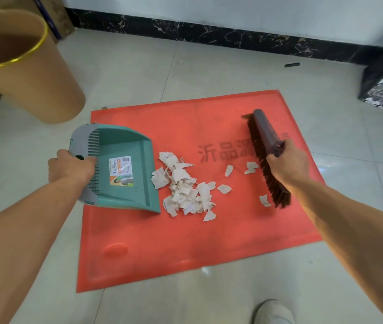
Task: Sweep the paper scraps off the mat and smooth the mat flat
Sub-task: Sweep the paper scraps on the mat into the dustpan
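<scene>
A: Closest to us, a pale shoe (274, 311) at the bottom edge, standing on the tiled floor (209, 300) just short of the red mat (185, 242).

B: And both forearms reach out over that mat. The left hand (70, 168) has its fingers wrapped tight around the handle of the green dustpan (122, 169), the pan's front lip down on the mat and its mouth facing right.

A: Right in front of that lip, the main heap of paper scraps (185, 190), touching the pan's edge on its left side. Nothing inside the pan that I can see, only a label.

B: A few loose scraps sit farther right, scattered toward the brush (266, 155).

A: The right hand (287, 164) is clenched on that brush's grey back, brown bristles pointing left at the scraps and down on the mat.

B: The mat lies on the floor with a bulge near its front left corner. Beyond it, upper left, a brown bin (33, 78) with a gold rim.
</scene>
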